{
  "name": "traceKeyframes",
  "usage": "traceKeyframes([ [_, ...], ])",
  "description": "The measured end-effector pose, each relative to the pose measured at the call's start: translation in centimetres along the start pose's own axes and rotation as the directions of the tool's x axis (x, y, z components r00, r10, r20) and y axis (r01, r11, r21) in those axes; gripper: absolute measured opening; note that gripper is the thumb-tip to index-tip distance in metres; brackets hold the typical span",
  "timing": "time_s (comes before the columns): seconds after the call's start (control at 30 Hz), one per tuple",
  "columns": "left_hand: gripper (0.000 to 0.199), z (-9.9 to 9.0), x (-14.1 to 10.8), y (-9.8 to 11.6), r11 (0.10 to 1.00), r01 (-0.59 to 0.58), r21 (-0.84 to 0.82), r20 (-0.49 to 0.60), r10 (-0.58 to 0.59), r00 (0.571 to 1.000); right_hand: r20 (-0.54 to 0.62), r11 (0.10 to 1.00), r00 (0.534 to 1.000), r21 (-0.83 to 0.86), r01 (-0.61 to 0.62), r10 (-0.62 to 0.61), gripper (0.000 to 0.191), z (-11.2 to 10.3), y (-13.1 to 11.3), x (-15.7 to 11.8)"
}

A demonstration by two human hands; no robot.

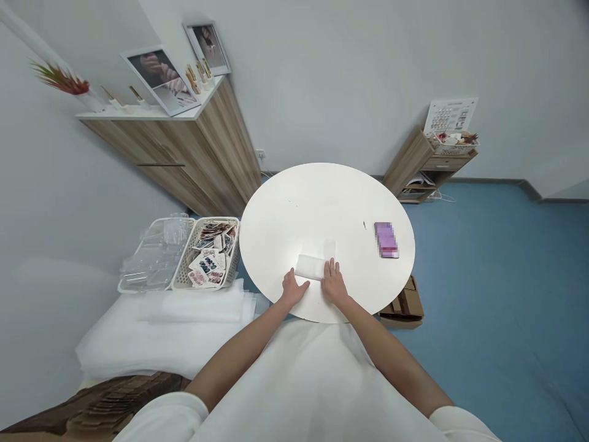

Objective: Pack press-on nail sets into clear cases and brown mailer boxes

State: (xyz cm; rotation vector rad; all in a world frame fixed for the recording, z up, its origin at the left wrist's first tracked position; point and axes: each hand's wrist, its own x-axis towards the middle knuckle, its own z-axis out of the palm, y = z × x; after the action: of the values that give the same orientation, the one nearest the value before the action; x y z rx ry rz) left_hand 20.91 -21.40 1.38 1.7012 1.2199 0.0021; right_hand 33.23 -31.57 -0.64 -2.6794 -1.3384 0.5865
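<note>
Before me on the round white table [294,202] lies a small white, flat rectangular piece [309,266], like a folded foam sheet or wrapped packet; its exact kind I cannot make out. A paler translucent flap [330,248] extends from its right end toward the far side. My left hand [293,288] rests at the near left corner of the piece, thumb spread from the fingers. Flat over the right end lies my right hand [334,283], its fingers stretched out and covering that edge. Neither hand is closed around anything.
A purple rectangular item [385,239], blurred, lies at the table's right. Left stand a basket of nail-design cards [207,258] and a basket of clear plastic cases [156,255], beside stacked white sheets [184,325]. A cardboard box [405,305] sits below right.
</note>
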Motion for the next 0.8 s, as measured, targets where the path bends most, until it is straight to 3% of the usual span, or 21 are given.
traceKeyframes([
  [0.13, 0.082, 0.4, 1.4, 0.5, 0.927, 0.116, -0.358, 0.014, -0.118, 0.993, 0.038, 0.997, 0.996, 0.002, 0.081, -0.081, 0.062, -0.3, 0.1, 0.3],
  [0.27, 0.08, 0.7, 2.3, 0.6, 0.829, 0.211, -0.518, -0.025, -0.262, 0.965, 0.067, 0.991, 0.989, 0.045, 0.126, -0.129, 0.06, -0.6, -0.1, 0.0],
  [0.43, 0.048, -0.1, 2.6, 0.6, 0.863, 0.197, -0.465, 0.043, -0.201, 0.979, 0.068, 0.984, 0.988, 0.12, 0.13, -0.138, 0.06, -0.8, -0.3, -0.3],
  [0.6, 0.026, 0.2, 2.5, 2.0, 0.921, 0.048, -0.386, 0.066, -0.024, 0.998, 0.107, 0.979, 0.986, 0.173, 0.11, -0.129, 0.06, -1.1, -0.6, 0.0],
  [0.8, 0.015, 2.0, 2.0, 2.9, 0.973, -0.107, -0.203, 0.057, 0.121, 0.991, 0.112, 0.857, 0.983, 0.51, 0.069, -0.146, 0.063, -0.4, -0.9, -0.1],
])
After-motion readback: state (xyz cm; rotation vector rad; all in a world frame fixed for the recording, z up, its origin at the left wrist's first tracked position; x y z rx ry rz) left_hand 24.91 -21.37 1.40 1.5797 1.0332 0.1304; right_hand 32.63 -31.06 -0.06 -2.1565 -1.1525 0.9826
